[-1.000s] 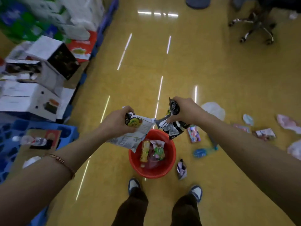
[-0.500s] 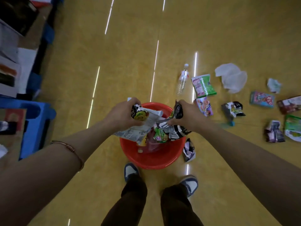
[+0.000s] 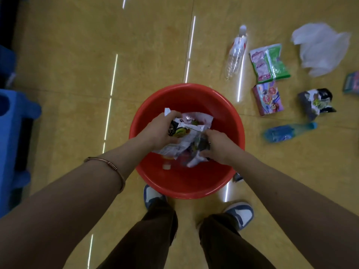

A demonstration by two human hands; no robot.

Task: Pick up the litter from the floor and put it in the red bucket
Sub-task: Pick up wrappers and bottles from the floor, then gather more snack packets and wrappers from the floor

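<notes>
The red bucket (image 3: 186,183) stands on the yellow floor right in front of my feet. Both my hands are down inside it. My left hand (image 3: 158,131) grips a white snack wrapper (image 3: 175,147) with a yellow-green print. My right hand (image 3: 218,145) grips a crumpled black and white wrapper (image 3: 202,152). Beneath them lies a pink wrapper (image 3: 200,119) on the bucket's bottom. Litter on the floor to the right: a clear bottle (image 3: 236,50), a green packet (image 3: 269,63), a purple packet (image 3: 268,99), a black wrapper (image 3: 316,102), a blue bottle (image 3: 287,132).
A white plastic bag (image 3: 322,47) lies at the far right, with a teal box (image 3: 351,82) at the frame's edge. A small wrapper (image 3: 237,177) peeks out beside the bucket. A blue pallet (image 3: 11,142) borders the left side. My shoes (image 3: 240,213) stand behind the bucket.
Both hands have dropped from above the bucket's rim down into it, still gripping their wrappers. The view has tilted downward and closer to the bucket.
</notes>
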